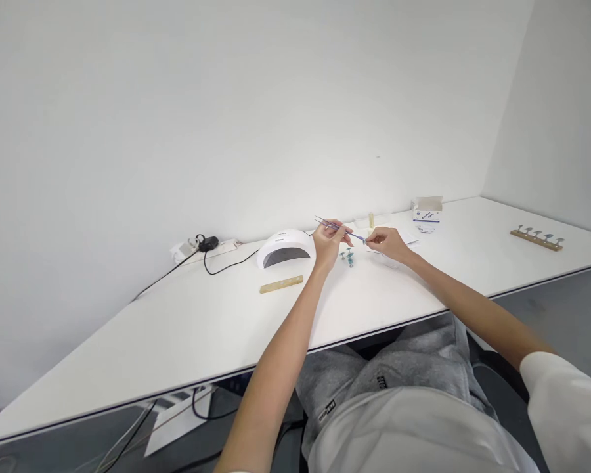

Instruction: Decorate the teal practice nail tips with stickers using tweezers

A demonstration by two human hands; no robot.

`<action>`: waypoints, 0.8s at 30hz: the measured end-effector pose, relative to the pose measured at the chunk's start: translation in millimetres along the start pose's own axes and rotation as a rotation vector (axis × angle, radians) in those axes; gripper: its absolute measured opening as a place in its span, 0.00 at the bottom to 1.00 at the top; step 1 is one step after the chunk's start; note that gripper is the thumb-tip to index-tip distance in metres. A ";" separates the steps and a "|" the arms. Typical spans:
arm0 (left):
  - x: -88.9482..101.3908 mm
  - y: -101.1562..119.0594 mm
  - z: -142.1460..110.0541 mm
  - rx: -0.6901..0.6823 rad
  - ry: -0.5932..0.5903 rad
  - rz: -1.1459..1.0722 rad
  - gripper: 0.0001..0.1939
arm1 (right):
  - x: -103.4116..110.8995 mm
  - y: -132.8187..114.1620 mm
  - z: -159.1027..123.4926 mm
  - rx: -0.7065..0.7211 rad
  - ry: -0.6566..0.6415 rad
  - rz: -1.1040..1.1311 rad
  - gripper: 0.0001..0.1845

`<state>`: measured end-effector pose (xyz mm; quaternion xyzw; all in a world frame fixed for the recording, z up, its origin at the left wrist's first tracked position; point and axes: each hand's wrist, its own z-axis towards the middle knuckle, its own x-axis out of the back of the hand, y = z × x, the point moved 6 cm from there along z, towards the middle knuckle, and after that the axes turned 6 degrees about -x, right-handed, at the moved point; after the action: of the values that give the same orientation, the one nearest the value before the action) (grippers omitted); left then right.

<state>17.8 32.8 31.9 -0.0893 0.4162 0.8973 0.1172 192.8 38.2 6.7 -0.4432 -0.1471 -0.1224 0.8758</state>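
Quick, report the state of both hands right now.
Left hand: closed, holding a slim purple tool.
Right hand: closed in a pinch by the tool's end; what it grips is too small to tell.

Counted two hands point(329, 244) point(387, 242), one slender purple tool point(353, 234), one white lamp point(284, 242), two tan strips point(282, 284) point(536, 241), one printed box point(426, 215).

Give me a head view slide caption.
Left hand holds a slim blue tool, right hand near its end, above a white table.
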 end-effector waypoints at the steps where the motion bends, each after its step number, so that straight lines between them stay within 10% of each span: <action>1: -0.3 -0.3 -0.1 -0.003 -0.006 0.001 0.14 | -0.1 -0.2 -0.2 0.000 -0.001 -0.005 0.04; 15: -5.6 2.0 -3.0 0.010 -0.011 -0.006 0.14 | -1.9 -0.7 0.5 -0.047 -0.034 -0.029 0.07; 24: 29.5 0.0 15.6 0.034 0.152 -0.100 0.16 | -9.7 0.9 -4.7 -0.359 -0.249 0.128 0.17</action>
<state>-11.4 48.8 34.2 -0.1760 0.4339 0.8738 0.1315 184.8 35.8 -0.2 -0.6120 -0.2015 -0.0350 0.7639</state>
